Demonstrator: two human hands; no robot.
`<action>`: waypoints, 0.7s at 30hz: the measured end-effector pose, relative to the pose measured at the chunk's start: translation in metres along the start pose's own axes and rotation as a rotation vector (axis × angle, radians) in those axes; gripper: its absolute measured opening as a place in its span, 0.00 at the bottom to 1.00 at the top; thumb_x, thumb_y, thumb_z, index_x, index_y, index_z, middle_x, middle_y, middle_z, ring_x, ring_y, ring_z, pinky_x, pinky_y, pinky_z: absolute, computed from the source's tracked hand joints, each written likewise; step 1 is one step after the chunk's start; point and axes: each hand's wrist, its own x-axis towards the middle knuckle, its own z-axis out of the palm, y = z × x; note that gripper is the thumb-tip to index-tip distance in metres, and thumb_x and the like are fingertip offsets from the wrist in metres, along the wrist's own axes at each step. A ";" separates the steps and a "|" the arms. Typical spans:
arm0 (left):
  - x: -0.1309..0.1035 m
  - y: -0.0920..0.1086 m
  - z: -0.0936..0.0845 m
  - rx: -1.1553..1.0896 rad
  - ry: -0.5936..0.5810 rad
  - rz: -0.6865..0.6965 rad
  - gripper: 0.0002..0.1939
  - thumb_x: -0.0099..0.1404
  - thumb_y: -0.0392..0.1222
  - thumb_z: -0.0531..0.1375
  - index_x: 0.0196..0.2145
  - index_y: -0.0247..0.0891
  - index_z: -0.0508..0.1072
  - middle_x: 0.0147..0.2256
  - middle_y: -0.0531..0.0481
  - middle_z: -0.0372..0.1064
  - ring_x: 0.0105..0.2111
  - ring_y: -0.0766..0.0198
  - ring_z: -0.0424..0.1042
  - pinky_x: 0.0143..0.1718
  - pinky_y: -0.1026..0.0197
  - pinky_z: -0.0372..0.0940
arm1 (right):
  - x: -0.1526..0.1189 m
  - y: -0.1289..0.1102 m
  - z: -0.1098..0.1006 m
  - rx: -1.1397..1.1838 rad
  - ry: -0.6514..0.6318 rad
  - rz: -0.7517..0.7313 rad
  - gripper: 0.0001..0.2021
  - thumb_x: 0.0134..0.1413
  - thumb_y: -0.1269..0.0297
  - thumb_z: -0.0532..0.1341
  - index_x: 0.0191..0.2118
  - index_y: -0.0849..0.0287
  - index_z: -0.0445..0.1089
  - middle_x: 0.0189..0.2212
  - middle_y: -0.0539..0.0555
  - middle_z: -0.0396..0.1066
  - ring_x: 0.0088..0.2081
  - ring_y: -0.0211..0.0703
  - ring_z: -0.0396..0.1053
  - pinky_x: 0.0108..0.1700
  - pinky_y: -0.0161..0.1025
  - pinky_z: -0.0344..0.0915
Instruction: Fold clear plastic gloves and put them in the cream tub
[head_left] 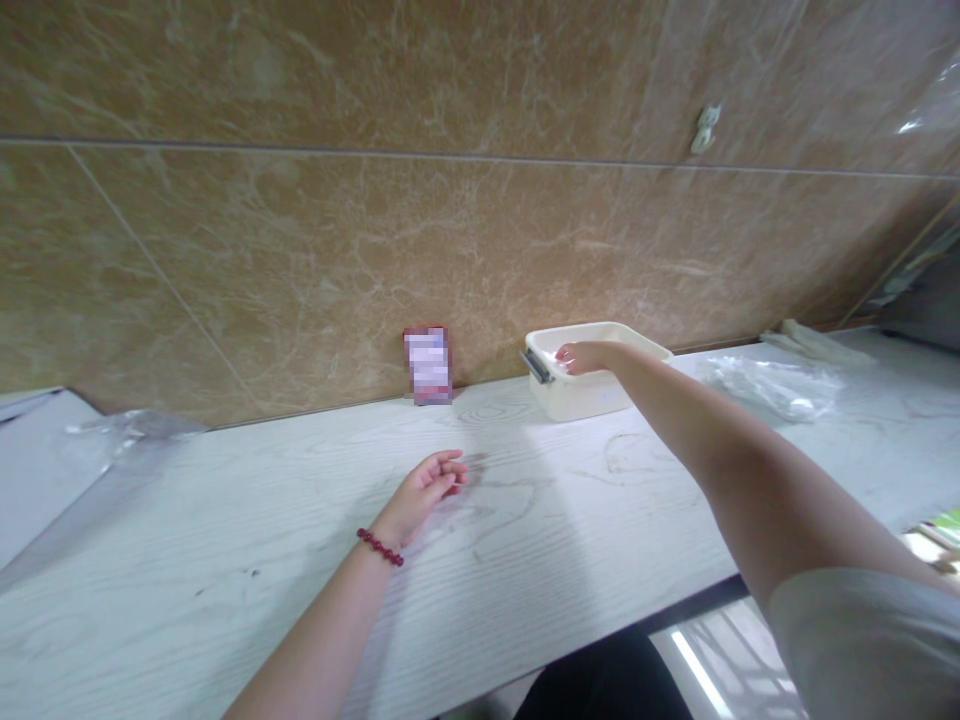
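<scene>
Reaching into the cream plastic bin (581, 400), my right hand (589, 357) has its fingers down among something whitish inside; I cannot tell whether they have gripped any of it. The bin sits on the pale wood-grain tabletop (480, 540), close to the brown marbled wall (337, 250), a grey latch (536, 366) on its left end. My left hand (431, 485) is unclenched, fingers loosely curled around nothing, just over the tabletop, a dark red beaded bracelet (380, 547) on that wrist. Beyond it, a small red-edged card or packet (429, 366), its face blurred, stands against the wall, left of the bin. Crumpled clear plastic (780, 388) lies right of the bin, with pale cloth-like material (814, 343) behind it.
</scene>
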 end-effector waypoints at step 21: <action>0.000 0.000 0.001 -0.019 0.002 0.001 0.16 0.53 0.37 0.57 0.41 0.36 0.64 0.34 0.49 0.65 0.34 0.67 0.65 0.39 0.60 0.58 | -0.012 -0.019 -0.002 0.096 -0.076 -0.080 0.19 0.39 0.72 0.58 0.43 0.57 0.66 0.40 0.54 0.68 0.37 0.44 0.66 0.36 0.38 0.63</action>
